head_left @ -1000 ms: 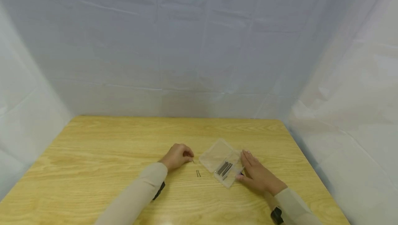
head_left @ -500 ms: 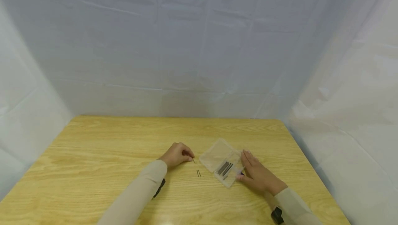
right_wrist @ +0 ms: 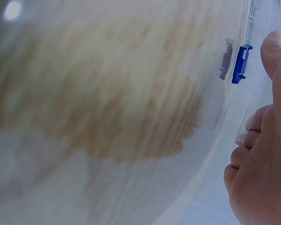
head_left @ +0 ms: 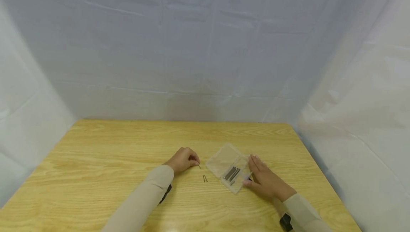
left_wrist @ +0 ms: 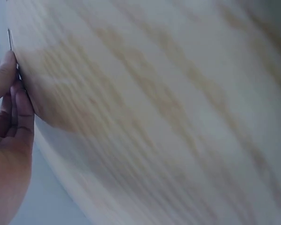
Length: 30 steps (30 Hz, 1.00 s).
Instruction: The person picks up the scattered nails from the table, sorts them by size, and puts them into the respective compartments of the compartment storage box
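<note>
My left hand [head_left: 184,159] pinches a thin nail [left_wrist: 10,39] between thumb and fingertips, just above the table. Two more dark nails [head_left: 205,178] lie side by side on the wood, a little nearer to me. To their right is a clear plastic box [head_left: 235,187] with its lid [head_left: 223,159] folded open flat. Several long dark nails [head_left: 231,173] lie inside it. My right hand [head_left: 267,179] rests along the box's right side, fingers straight and touching the edge. The right wrist view shows a blue latch [right_wrist: 242,64] near the thumb.
The wooden table [head_left: 112,146] reaches back to a hanging pale sheet [head_left: 192,64], with more sheeting on the left and right. Each wrist carries a black strap-on device [head_left: 285,222].
My left hand shifts only very slightly, with the nail still pinched and its visible tip turning a little. The right hand and the box stay in place.
</note>
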Available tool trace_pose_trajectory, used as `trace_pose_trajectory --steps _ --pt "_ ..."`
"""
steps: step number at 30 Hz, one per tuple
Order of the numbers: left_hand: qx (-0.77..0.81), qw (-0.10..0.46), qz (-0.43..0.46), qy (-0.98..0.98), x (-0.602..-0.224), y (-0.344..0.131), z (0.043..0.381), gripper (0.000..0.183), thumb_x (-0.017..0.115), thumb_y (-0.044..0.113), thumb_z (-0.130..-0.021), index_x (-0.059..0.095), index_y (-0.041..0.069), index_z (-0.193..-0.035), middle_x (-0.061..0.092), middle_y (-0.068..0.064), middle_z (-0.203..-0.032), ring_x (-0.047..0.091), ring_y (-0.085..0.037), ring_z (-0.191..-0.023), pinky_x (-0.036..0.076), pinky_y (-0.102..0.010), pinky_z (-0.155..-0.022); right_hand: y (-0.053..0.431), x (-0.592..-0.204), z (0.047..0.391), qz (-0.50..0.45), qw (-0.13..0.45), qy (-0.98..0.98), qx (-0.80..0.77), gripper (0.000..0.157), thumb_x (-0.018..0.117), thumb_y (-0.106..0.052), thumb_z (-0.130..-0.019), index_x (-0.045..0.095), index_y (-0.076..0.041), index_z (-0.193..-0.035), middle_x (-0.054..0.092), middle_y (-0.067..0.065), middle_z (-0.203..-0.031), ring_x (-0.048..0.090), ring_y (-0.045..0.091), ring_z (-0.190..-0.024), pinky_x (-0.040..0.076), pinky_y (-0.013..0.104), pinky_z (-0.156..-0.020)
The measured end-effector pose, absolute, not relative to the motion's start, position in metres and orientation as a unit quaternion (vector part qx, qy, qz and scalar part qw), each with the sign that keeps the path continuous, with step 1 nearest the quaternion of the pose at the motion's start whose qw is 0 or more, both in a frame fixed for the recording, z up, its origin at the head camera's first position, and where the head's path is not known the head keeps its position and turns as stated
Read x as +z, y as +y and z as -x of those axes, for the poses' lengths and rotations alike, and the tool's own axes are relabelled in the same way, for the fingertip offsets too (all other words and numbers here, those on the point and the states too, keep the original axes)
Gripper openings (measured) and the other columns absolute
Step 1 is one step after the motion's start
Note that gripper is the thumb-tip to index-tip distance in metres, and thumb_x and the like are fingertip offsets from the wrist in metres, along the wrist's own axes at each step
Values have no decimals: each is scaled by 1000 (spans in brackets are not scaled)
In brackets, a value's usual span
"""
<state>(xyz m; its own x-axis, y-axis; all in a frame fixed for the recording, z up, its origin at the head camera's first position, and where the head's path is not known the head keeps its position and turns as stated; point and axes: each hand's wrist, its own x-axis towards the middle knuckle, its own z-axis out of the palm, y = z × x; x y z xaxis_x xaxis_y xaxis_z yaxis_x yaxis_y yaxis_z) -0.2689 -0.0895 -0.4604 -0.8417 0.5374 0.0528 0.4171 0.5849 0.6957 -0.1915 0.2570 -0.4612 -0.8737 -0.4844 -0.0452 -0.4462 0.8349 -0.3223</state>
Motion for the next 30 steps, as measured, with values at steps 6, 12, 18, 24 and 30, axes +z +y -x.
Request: trace_pose_trajectory --steps 6,12,18,24,30 --pt "348 67 -291 889 -459 -90 267 5 69 9 -87 72 6 -84 69 -1 -81 58 -8 -73 49 -23 -68 255 -460 190 241 67 955 -156 84 45 -51 -98 9 3 -151 8 22 -158 7 37 -145 15 51 -115" --pt "355 56 -292 886 -457 -90 263 7 66 9 -89 69 6 -84 66 1 -80 57 -9 -74 49 -25 -69 256 -461 191 245 62 956 -152 83 45 -50 -98 10 4 -151 9 23 -158 8 38 -145 15 51 -115" --pt "367 47 -295 881 -454 -83 261 7 64 10 -91 69 7 -87 67 1 -82 58 -8 -75 50 -24 -70 257 -460 191 249 58 954 -154 83 46 -49 -98 11 4 -150 10 23 -157 9 39 -145 16 52 -115" --pt "389 36 -320 863 -446 -67 256 8 65 10 -91 69 4 -88 68 -3 -83 60 -10 -75 50 -23 -68 255 -459 190 250 51 954 -159 82 48 -47 -98 13 6 -150 12 25 -156 11 41 -144 17 54 -114" --pt "397 42 -329 856 -440 -47 246 7 65 10 -91 69 5 -88 68 -2 -84 60 -7 -75 51 -21 -69 256 -461 192 250 55 954 -158 82 47 -49 -98 12 5 -150 11 24 -157 10 40 -144 16 53 -115"
